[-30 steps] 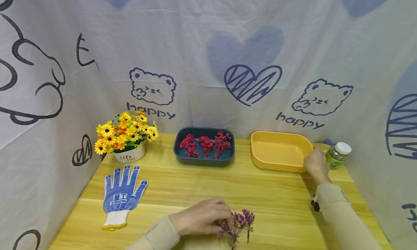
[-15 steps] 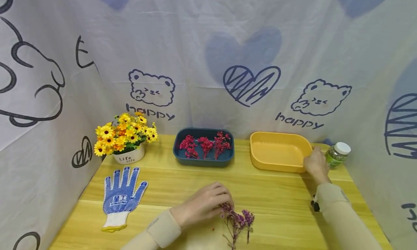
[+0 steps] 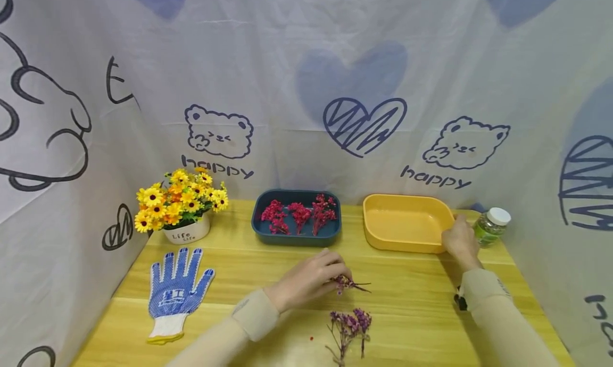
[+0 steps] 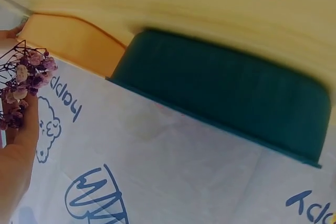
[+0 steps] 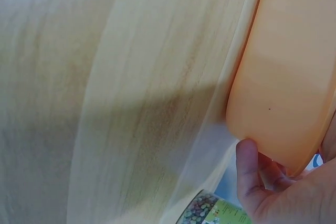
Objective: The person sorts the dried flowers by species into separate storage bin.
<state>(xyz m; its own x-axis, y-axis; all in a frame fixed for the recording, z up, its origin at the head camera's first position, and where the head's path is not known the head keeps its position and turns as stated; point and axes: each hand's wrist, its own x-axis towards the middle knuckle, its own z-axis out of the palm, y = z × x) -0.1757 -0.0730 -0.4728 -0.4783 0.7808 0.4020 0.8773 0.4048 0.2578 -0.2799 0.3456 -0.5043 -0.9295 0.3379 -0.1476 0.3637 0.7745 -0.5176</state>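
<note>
My left hand (image 3: 308, 279), raised a little above the middle of the table, pinches a sprig of purple dried flowers (image 3: 344, 284); its stems point right. In the left wrist view the blossoms (image 4: 29, 74) show near the fingers. Below that hand, more purple dried flowers (image 3: 351, 324) lie on the table. My right hand (image 3: 461, 242) grips the right corner of a yellow tray (image 3: 407, 223), which has nothing in it. The right wrist view shows the thumb (image 5: 247, 163) against the tray's outer wall; some fingers are partly hidden.
A dark blue tray (image 3: 297, 240) with three red dried flower sprigs (image 3: 299, 214) stands at the back. A lidded jar (image 3: 490, 227) is right of my right hand. On the left are a potted yellow flower arrangement (image 3: 184, 207) and a blue-and-white glove (image 3: 174, 292).
My left hand has lifted a purple sprig away from the others and moved it up and forward, toward the trays. The right hand stays at the yellow tray's corner.
</note>
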